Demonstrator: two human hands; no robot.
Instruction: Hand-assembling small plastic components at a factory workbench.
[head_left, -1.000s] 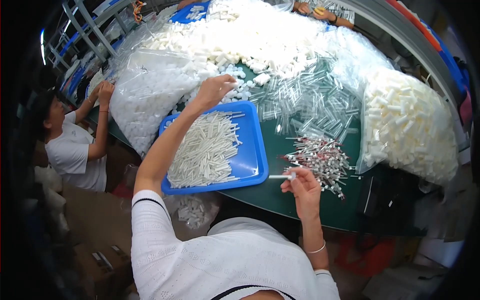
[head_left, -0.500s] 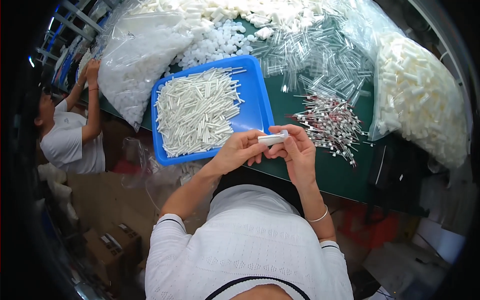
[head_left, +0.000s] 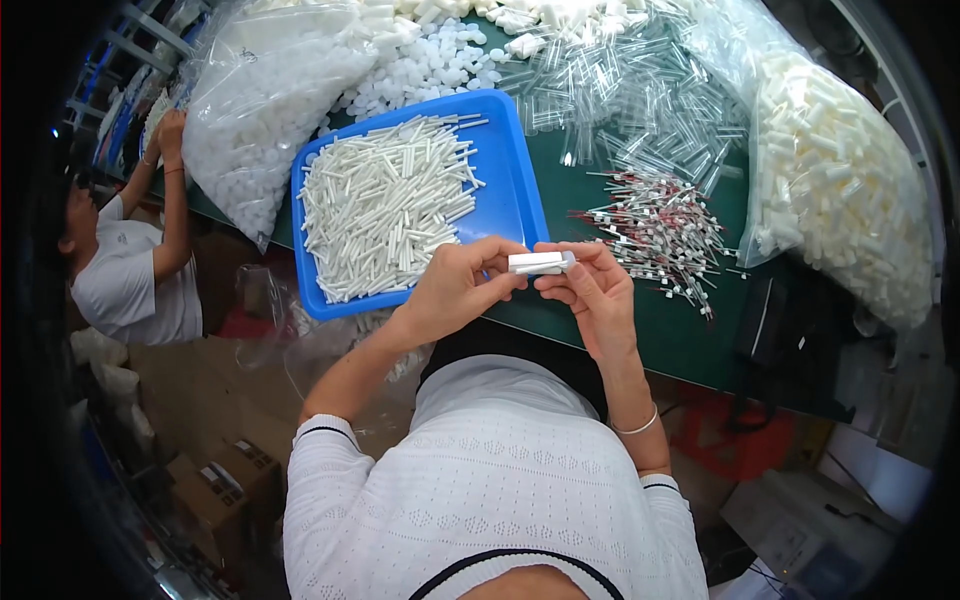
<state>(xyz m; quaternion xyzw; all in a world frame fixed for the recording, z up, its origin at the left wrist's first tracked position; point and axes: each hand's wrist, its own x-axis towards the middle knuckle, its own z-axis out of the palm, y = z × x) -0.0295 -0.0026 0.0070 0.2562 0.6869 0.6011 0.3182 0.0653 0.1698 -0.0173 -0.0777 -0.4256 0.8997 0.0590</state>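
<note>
Between my hands, over the near edge of the green table, lies a short white cylinder [head_left: 536,263], held nearly level. At its right end is a translucent cap-like piece [head_left: 569,259], which the thumb and fingers of my right hand [head_left: 598,292] pinch. My left hand [head_left: 462,288] is closed, its thumb and fingers at the cylinder's left end. Just beyond my left hand sits a blue tray [head_left: 510,190] with a heap of thin white sticks [head_left: 385,205]. A pile of small white parts with red leads [head_left: 660,235] lies beyond my right hand.
Clear tubes [head_left: 630,95] and small white caps [head_left: 430,65] are heaped farther back on the green table [head_left: 660,345]. Plastic bags of white pieces [head_left: 270,90] and cream cylinders [head_left: 835,180] flank them. A co-worker [head_left: 140,275] is at the left; cardboard boxes [head_left: 225,500] stand below.
The cylinder has turned to lie more level between my hands. My left hand has shifted slightly left and up in the picture, while my right still pinches the capped end.
</note>
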